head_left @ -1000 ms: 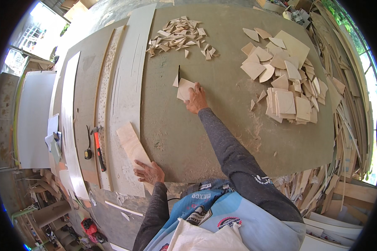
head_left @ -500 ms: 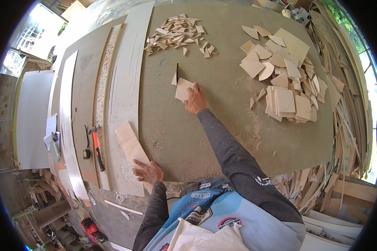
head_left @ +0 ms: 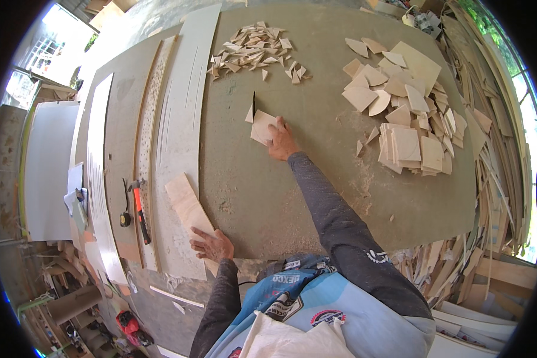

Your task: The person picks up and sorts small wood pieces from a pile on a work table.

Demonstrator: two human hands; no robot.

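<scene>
My right hand is closed on the right edge of a small plywood piece, which lies flat on the tabletop. A thin black saw blade sticks up at the piece's upper left edge. Left of the blade, a small pale wood sliver shows; whether it is still joined to the piece I cannot tell. My left hand rests with fingers spread on a longer plywood strip near the table's front edge.
Triangular wood offcuts are heaped at the far side. On the right sits a large pile of plywood pieces, some curved, some square. A hammer and a tape measure lie to the left, beside long boards. Sawdust covers parts of the tabletop.
My right hand and forearm have swung slightly to the right, while the plywood piece stays almost in place by the blade. My left hand looks unmoved.
</scene>
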